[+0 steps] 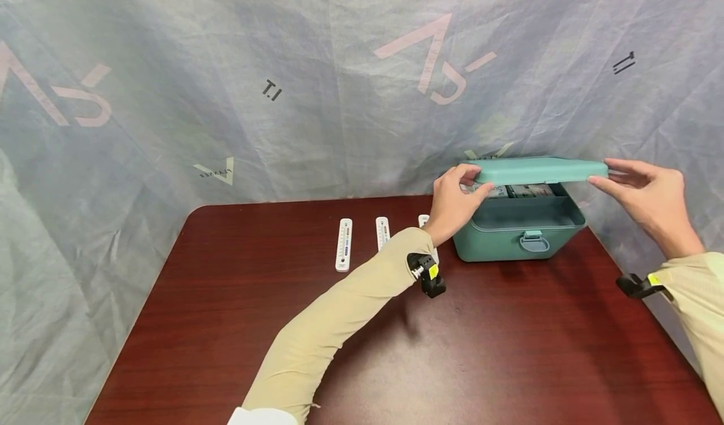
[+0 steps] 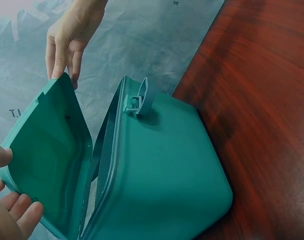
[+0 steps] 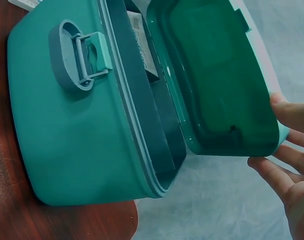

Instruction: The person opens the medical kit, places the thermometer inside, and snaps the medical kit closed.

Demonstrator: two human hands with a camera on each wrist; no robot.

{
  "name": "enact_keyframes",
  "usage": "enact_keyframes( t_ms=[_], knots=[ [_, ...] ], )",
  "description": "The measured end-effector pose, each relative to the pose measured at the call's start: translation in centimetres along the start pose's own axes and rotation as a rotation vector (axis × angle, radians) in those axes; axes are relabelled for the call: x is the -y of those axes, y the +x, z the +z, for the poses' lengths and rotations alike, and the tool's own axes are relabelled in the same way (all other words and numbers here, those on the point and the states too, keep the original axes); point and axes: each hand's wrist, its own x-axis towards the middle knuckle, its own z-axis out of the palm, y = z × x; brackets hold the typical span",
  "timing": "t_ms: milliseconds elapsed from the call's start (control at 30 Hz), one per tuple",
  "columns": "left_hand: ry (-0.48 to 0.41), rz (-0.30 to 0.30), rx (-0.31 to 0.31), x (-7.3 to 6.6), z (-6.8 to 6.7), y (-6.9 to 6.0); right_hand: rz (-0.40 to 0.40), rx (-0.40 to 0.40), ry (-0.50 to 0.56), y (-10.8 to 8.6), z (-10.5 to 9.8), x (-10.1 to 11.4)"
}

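A teal storage box [image 1: 503, 249] stands on the table with its lid [image 1: 540, 171] raised and tilted above the opening. My left hand [image 1: 455, 202] pinches the lid's left corner between thumb and fingers. At the opposite corner, my right hand [image 1: 650, 192] grips the lid the same way. The front latch [image 1: 533, 241] hangs loose, as the right wrist view also shows with the latch [image 3: 79, 57] folded outward. Inside, printed packs [image 1: 532, 190] lie behind a divider; the lid hides part of them. One white pack [image 3: 141, 45] shows in the right wrist view.
Left of the box, three white thermometer-like strips lie in a row: the left strip [image 1: 344, 244], the middle strip [image 1: 383, 230] and the right strip [image 1: 423, 219], the last two partly behind my left arm. A grey printed cloth [image 1: 339, 98] hangs behind the dark red table [image 1: 237, 324].
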Motion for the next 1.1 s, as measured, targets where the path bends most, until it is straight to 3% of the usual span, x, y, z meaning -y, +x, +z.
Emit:
enact_keyframes(
  t_ms=[467, 867, 1100],
  knots=[
    [-0.001, -0.011, 0.019, -0.6, -0.8, 1.8, 0.021, -0.007, -0.072, 1.4, 0.1, 1.3],
    [0.071, 0.020, 0.045, -0.8, -1.7, 3.6, 0.009, -0.052, -0.097, 2.7, 0.4, 2.2],
    [0.093, 0.016, 0.042, -1.1, -1.9, 4.3, 0.010, -0.034, -0.015, 3.3, 0.2, 2.7]
  ],
)
